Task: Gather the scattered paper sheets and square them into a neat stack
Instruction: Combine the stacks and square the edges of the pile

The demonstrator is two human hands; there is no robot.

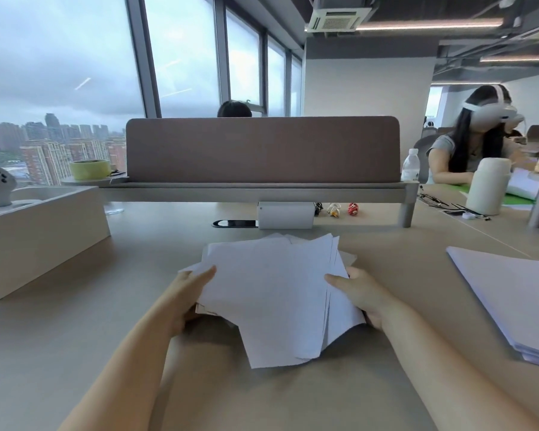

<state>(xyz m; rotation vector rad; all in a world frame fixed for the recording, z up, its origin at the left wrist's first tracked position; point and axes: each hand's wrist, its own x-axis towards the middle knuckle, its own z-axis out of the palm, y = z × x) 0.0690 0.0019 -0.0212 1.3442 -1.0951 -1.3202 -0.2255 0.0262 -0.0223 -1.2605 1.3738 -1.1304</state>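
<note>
The left hand [189,295] and right hand [360,295] pinch opposite sides of a ragged bundle of white paper sheets [271,293], thumbs on top.

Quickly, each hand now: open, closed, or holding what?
Left hand: holds the left edge of the paper sheets.
Right hand: holds their right edge.

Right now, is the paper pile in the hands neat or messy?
Messy. The paper pile is fanned out, corners poking different ways, gripped by the left hand and right hand.
</note>
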